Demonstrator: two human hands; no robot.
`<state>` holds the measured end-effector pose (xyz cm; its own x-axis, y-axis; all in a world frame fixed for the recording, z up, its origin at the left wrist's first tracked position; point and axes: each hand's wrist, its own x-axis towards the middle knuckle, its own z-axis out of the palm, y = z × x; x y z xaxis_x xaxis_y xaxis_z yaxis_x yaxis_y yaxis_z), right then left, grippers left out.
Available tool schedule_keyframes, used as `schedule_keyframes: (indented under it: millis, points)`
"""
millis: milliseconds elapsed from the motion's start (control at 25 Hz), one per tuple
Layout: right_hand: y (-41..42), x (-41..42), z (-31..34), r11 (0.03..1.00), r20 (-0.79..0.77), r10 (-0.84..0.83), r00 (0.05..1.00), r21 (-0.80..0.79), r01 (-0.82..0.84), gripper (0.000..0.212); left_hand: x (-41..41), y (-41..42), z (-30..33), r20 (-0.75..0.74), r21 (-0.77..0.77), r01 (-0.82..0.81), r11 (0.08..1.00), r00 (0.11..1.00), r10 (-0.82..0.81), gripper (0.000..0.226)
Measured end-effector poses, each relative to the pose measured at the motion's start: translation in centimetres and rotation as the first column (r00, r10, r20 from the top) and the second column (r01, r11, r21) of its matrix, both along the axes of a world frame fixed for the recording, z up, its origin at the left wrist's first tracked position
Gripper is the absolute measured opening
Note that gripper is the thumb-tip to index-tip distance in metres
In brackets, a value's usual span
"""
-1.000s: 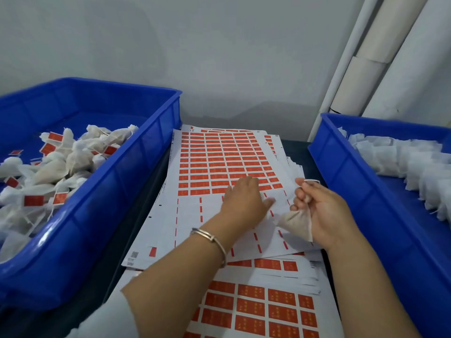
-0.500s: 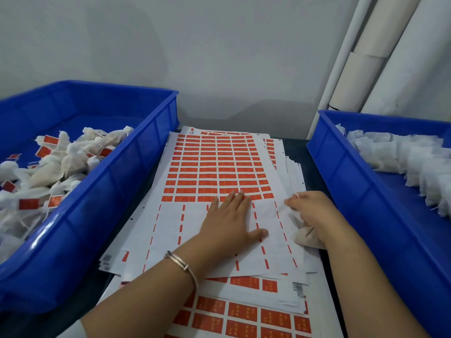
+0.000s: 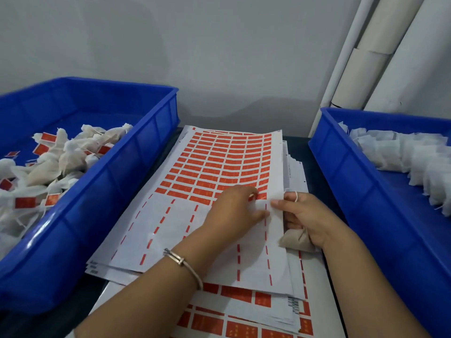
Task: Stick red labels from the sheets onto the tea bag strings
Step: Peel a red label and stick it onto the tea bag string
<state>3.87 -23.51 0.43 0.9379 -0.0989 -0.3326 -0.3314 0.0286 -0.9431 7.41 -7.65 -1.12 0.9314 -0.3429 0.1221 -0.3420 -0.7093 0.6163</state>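
Head view: right grip (image 3: 307,215) holds tea bag (image 3: 296,241); left grip (image 3: 234,211) fingertips on label sheet (image 3: 195,230).

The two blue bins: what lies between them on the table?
In the head view, a stack of label sheets lies between the left bin and the right bin, with both hands on it, the right hand holding a tea bag.

dark table (image 3: 314,152) | on it: two blue bins (image 3: 122,181) (image 3: 366,191), stacked label sheets (image 3: 195,240)
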Motion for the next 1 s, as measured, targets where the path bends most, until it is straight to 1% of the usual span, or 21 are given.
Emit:
schedule_keyframes:
  millis: [40, 120, 280, 360, 520, 640, 760, 920, 1000]
  points:
    - [0.2, 0.0, -0.1, 1.0, 0.03, 0.006, 1.0, -0.01, -0.006, 0.011, 0.0, -0.4, 0.2, 0.02, -0.045, -0.018, 0.999, 1.0, 0.019, 0.049]
    - [0.4, -0.1, -0.4, 0.999, 0.082, 0.015, 0.997, -0.041, -0.012, 0.009, 0.0, -0.6, 0.1, 0.05, -0.088, -0.03, 0.996, 0.998, 0.034, 0.042]
    - [0.5, 0.0, -0.7, 0.995, 0.149, 0.026, 0.989, -0.097, -0.012, 0.01, 0.0, -0.3, 0.0, 0.04, -0.109, -0.042, 0.993, 0.998, 0.047, 0.037]
    - [0.6, 0.0, -0.8, 0.991, 0.165, 0.025, 0.986, -0.136, -0.003, 0.009, 0.0, -0.2, 0.1, 0.049, -0.062, -0.037, 0.997, 0.998, 0.04, 0.034]
    - [0.5, 0.0, -1.1, 0.979, 0.175, 0.019, 0.984, -0.203, 0.017, 0.008, 0.0, -0.2, 0.6, 0.174, 0.147, 0.051, 0.988, 0.982, -0.077, 0.032]
    - [0.4, -0.1, -1.3, 0.974, 0.181, 0.024, 0.983, -0.226, 0.018, 0.008, 0.0, 0.0, 0.5, 0.223, 0.198, 0.068, 0.978, 0.968, -0.113, 0.031]
    - [0.4, -0.1, -1.3, 0.97, 0.191, 0.031, 0.981, -0.243, 0.016, 0.007, -0.2, 0.0, -0.1, 0.249, 0.121, 0.064, 0.991, 0.964, -0.093, 0.03]
    - [0.3, -0.1, -1.4, 0.973, 0.192, 0.036, 0.981, -0.23, 0.009, 0.008, -0.1, 0.0, -0.6, 0.172, -0.014, 0.033, 0.999, 0.985, -0.03, 0.029]
    - [0.3, -0.1, -1.4, 0.975, 0.189, 0.037, 0.981, -0.221, 0.006, 0.009, -0.1, 0.1, -0.7, 0.167, -0.074, -0.008, 0.997, 0.986, 0.02, 0.028]
